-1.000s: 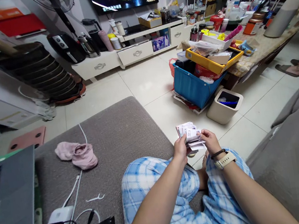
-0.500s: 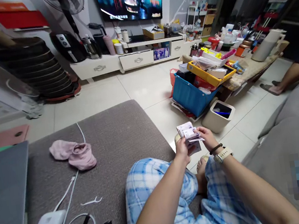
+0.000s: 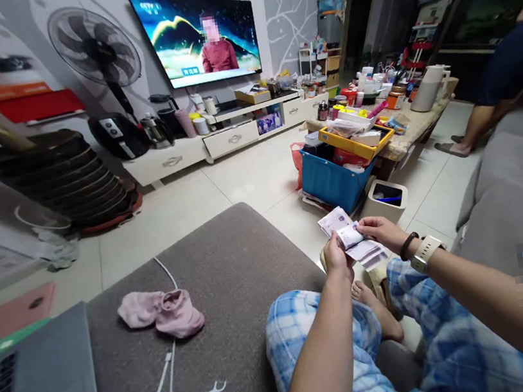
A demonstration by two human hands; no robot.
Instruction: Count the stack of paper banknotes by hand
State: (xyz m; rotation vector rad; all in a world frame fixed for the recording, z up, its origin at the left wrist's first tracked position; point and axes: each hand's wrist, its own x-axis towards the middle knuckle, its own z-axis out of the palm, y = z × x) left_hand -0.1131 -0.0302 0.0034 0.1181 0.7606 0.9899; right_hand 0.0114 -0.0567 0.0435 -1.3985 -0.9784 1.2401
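Observation:
A stack of pale purple banknotes is in front of my knees, fanned apart in places. My left hand grips the stack at its near left side, thumb on top. With bent fingers, my right hand pinches the edge of a note lying across the stack. Other notes spread out below it, toward my feet. On my right wrist are a dark bracelet and a watch with a pale strap.
Pink socks, a white floss pick and cables lie on the grey ottoman, beside a laptop. Beyond my hands stand a blue bin, a waste bin and a cluttered table. A person stands at the right.
The view has tilted up and turned. The notes are more spread out, with several now hanging below my right hand. The television picture is different.

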